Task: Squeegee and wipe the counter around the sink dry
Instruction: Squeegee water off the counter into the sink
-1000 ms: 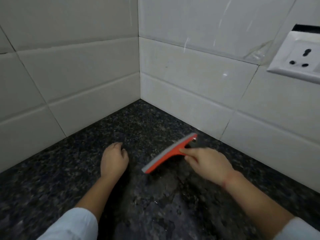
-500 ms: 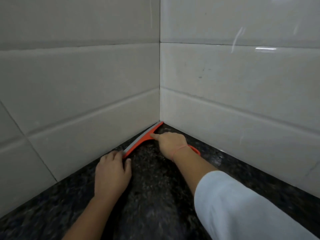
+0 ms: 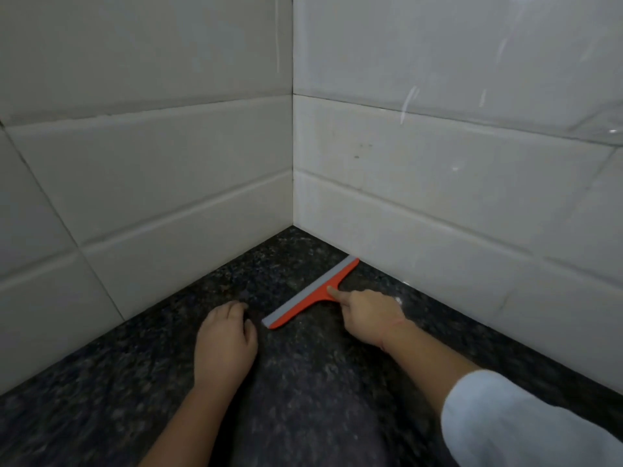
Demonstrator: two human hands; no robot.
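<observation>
Left hand (image 3: pixel 225 342): lower centre, lying palm-down on the counter (image 3: pixel 101 399), fingers curled, holding nothing.
Squeegee (image 3: pixel 312 293): centre frame, blade on the counter, far tip touching the wall (image 3: pixel 438 230).
Right hand (image 3: pixel 365 315): grip closed around the handle, forefinger pressing.
Risk: the tip may snag on the wall and leave streaks.
Hidden: handle, sink, wetness.

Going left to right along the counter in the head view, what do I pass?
Left hand → orange squeegee → right hand, its grip on the squeegee handle → white sleeve.
</observation>
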